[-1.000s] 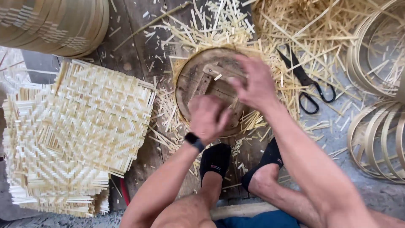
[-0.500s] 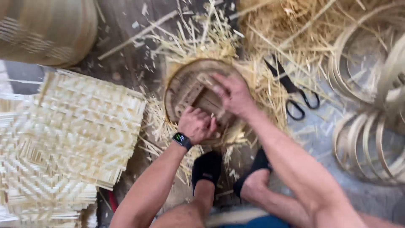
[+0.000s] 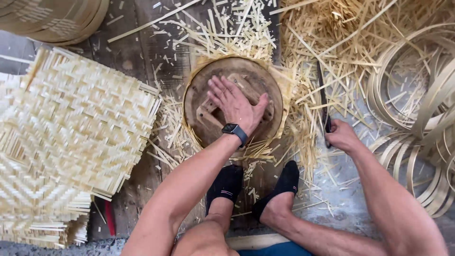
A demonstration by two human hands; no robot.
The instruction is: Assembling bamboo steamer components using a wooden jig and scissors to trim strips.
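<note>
My left hand (image 3: 235, 105) lies flat, fingers spread and gripping nothing, on the round, dark wooden disc (image 3: 199, 99) at the centre of the frame. I press it there to pin the disc down on the woven bamboo sheet (image 3: 282, 86) beneath it, whose pale frayed edge pokes out all around the rim. The disc looks worn and smooth, with lighter wooden battens crossing under my palm. A black smartwatch (image 3: 235, 131) sits on that wrist.

My right hand (image 3: 342, 136), right of centre, is closed around the handles of a pair of dark metal scissors (image 3: 323, 102). The blades point up the frame, close to the disc's right edge, probably so that the overhanging bamboo can be reached without letting go of the disc.

My feet in black socks (image 3: 227, 184) rest just below the disc, toes toward it, which keeps me braced close over it.

At the left of the frame sits a stack of square woven bamboo mats (image 3: 71, 132), flat, pale and herringbone-patterned, with ragged strip ends at their borders. Thin straw-coloured bamboo offcuts (image 3: 237, 28) litter the dark wooden floor above the disc. At the right edge lie coils of bent bamboo hoops (image 3: 417, 85), springy and nested. In the upper left corner curves the wall of stacked round bamboo baskets (image 3: 57, 19).
</note>
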